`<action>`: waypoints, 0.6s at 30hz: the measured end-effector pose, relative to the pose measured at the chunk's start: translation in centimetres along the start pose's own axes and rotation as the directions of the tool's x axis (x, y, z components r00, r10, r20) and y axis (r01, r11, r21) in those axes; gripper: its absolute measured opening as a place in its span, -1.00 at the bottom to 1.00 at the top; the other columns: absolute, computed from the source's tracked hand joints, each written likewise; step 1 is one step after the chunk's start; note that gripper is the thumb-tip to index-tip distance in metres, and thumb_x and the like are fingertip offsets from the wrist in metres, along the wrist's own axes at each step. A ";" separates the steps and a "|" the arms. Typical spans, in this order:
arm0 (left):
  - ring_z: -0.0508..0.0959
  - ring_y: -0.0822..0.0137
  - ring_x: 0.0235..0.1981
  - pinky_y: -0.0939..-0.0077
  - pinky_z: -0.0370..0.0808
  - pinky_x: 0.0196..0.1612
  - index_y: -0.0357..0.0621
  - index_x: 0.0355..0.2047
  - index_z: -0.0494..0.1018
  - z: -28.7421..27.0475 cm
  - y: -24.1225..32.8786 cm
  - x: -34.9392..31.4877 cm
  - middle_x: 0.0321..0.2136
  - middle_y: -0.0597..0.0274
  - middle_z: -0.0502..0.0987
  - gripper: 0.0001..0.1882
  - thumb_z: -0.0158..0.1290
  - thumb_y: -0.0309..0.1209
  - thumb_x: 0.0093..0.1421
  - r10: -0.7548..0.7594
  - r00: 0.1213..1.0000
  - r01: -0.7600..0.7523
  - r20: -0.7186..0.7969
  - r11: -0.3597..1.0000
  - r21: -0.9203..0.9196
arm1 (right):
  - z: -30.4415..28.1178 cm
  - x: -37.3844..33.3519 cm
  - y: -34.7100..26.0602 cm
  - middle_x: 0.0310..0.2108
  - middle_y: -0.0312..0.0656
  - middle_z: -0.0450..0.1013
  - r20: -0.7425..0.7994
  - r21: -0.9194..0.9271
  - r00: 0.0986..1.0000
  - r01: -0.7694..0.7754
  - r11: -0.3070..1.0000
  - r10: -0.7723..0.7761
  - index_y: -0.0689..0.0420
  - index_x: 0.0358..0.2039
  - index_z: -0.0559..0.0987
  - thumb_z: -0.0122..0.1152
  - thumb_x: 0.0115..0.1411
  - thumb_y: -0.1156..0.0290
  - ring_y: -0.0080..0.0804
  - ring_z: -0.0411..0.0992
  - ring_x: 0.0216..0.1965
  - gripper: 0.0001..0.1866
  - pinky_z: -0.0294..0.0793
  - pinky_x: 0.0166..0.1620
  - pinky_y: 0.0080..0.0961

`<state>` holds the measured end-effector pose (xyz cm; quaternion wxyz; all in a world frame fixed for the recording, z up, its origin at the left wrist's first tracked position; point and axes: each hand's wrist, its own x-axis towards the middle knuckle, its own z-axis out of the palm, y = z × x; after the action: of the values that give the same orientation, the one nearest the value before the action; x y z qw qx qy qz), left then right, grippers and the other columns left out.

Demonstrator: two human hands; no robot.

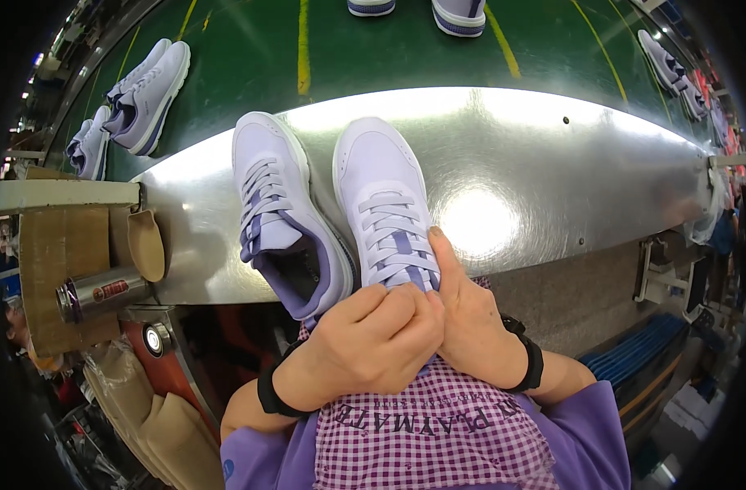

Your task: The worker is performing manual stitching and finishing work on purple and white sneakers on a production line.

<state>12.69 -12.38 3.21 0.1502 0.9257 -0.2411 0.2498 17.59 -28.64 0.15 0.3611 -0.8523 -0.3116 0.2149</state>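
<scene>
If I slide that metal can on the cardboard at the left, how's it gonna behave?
The metal can lies on its side on the cardboard, so a push would probably roll it. Its shiny wall looks smooth, likely slippery to grip. It seems rigid, not crushable.

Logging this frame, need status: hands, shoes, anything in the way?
Left hand and right hand both closed on heel end of right-side lavender lace-up sneaker. Matching lavender sneaker beside it on curved steel table. Nothing blocking.

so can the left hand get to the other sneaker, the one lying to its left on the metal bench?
Probably yes. The left hand is on the heel of the lavender sneaker together with the right hand; the second sneaker lies right beside it on the steel bench, nothing between them.
</scene>
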 end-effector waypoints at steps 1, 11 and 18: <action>0.49 0.32 -0.48 0.51 0.39 -0.47 -0.20 -0.31 0.59 -0.1 0.0 -0.1 -0.41 0.25 0.49 -0.66 0.13 -0.49 -0.20 -0.061 0.998 0.062 0.020 0.998 -0.028 | 0.1 0.2 0.2 0.14 0.52 0.17 -0.025 0.045 0.999 0.029 0.999 -0.028 0.46 0.26 0.05 0.19 0.04 0.59 0.28 0.51 -0.17 -0.20 0.61 -0.29 -0.22; 0.47 0.19 -0.21 0.33 0.39 -0.18 -0.13 -0.09 0.53 -3.2 0.3 -5.0 -0.21 0.16 0.48 -0.37 0.37 -0.07 -0.15 -0.551 0.834 0.552 -0.022 0.834 0.000 | 0.9 1.8 0.1 0.11 0.51 0.20 -0.096 -0.020 0.991 0.095 0.995 -0.097 0.37 0.26 0.10 0.21 0.04 0.56 0.29 0.50 -0.19 -0.22 0.60 -0.28 -0.21; 0.39 0.26 -0.52 0.28 0.41 -0.11 0.09 0.13 0.46 -4.7 -0.1 -5.4 -0.58 0.28 0.30 -0.16 0.15 0.28 -0.11 -0.561 0.740 0.576 0.371 0.813 0.080 | 1.0 4.6 -0.3 0.14 0.34 0.23 -0.117 0.006 0.974 0.198 0.980 -0.196 0.32 0.27 0.10 0.15 0.02 0.59 0.28 0.48 -0.24 -0.23 0.55 -0.23 -0.12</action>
<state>6.80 -8.44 4.22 0.1885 0.9818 0.0234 0.0041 20.19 -24.79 -0.90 0.4057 -0.8249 -0.3711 0.1310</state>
